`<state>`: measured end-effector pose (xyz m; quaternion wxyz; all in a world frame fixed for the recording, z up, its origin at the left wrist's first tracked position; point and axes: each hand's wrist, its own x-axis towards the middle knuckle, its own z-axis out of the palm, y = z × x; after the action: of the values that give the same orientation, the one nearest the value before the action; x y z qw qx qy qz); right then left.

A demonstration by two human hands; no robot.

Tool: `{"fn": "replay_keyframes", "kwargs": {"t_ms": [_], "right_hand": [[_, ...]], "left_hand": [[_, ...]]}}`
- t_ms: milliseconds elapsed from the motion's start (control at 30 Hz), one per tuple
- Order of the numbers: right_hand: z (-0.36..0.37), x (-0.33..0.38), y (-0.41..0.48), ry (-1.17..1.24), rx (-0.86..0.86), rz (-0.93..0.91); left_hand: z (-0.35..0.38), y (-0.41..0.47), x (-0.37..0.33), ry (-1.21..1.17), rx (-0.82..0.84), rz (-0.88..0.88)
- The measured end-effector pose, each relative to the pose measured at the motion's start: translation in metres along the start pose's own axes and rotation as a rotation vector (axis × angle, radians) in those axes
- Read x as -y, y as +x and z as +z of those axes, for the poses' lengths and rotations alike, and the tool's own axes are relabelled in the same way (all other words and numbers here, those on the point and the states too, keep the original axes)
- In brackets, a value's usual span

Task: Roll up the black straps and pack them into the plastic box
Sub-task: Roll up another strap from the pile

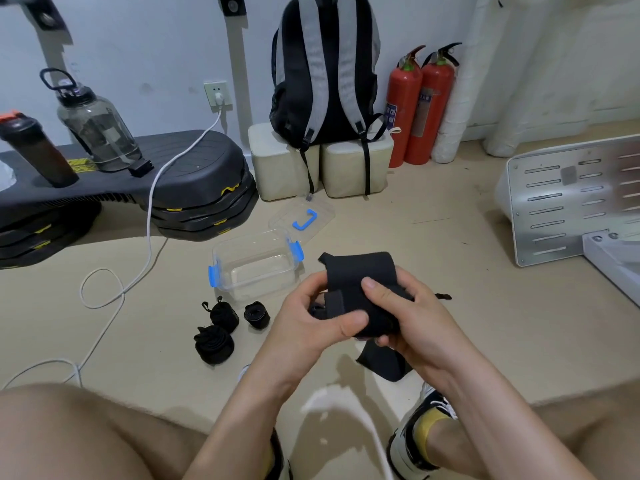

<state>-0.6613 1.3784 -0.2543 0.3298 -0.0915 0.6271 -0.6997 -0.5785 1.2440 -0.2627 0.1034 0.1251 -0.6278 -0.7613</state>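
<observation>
1. Knees (86, 434) nearest, spread wide at the bottom edge, leaving the floor (450, 254) between them free as a work area.
2. Both hands raised over that gap, holding one strap (360, 289) up where it can be wound.
3. Left hand (311, 317): grip closed on the strap's rolled end, thumb pressed across the front to stop it loosening.
4. Right hand (405, 313): grip closed around the wide band, thumb on top, probably feeding and tensioning; loose tail hanging below to the floor.
5. Box (256, 268) open on the floor just beyond the hands, no strap visible inside, within easy reach for packing.
6. Lid (301, 216) set apart behind it, out of the way.
7. Three rolls (225, 330) on the floor just beside the box, finished but not yet packed.
</observation>
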Motion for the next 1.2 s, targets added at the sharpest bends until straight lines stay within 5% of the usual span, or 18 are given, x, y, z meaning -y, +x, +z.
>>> {"fn": "replay_keyframes", "kwargs": {"t_ms": [333, 633, 767, 867, 1100, 1200], "right_hand": [[0.003, 0.004, -0.005, -0.088, 0.025, 0.086], [0.007, -0.004, -0.004, -0.348, -0.005, -0.087], [0.012, -0.009, -0.003, -0.224, -0.065, -0.137], [0.013, -0.01, -0.003, -0.157, -0.102, -0.11], [0.016, -0.012, -0.004, -0.089, -0.167, -0.014], [0.014, -0.009, -0.002, -0.026, -0.2, 0.056]], "left_hand": [[0.013, -0.006, -0.008, 0.051, -0.064, 0.026], [0.015, -0.001, 0.005, -0.043, -0.248, -0.08], [0.015, 0.001, 0.01, -0.018, -0.202, -0.207], [0.015, 0.001, 0.006, -0.231, -0.15, -0.252], [0.013, 0.005, 0.01, -0.123, -0.188, -0.147], [0.008, 0.004, 0.012, -0.141, -0.04, -0.13]]}}
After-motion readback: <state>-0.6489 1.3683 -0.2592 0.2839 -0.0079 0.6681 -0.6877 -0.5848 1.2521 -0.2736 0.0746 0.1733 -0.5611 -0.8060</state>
